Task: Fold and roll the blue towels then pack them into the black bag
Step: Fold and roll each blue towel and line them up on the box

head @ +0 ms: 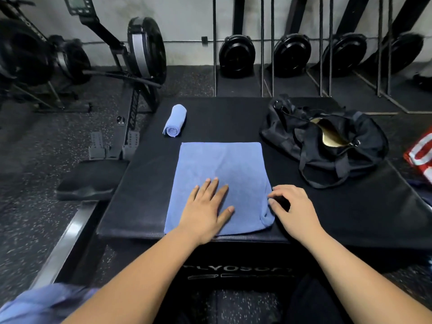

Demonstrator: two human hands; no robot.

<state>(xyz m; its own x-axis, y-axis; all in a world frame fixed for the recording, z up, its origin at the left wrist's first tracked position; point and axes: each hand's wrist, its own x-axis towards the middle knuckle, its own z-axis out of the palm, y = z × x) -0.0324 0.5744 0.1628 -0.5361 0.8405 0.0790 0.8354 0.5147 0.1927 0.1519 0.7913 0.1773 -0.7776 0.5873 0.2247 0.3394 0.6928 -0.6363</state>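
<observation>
Head view, folded towel [222,169], lengthwise away

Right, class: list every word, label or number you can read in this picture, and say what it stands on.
"PLYOSOF": pale letters on the front of the black box; the end is unclear.
Pale mark just under it: too blurred to read.
Lettering on the rowing machine's rail: too blurred.
Red and white item at the right edge: markings unreadable.

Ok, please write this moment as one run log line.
step: folding | left hand: flat on folded towel | right hand: pinches its right edge | rolled towel: far left on box | black bag: open, right
</observation>
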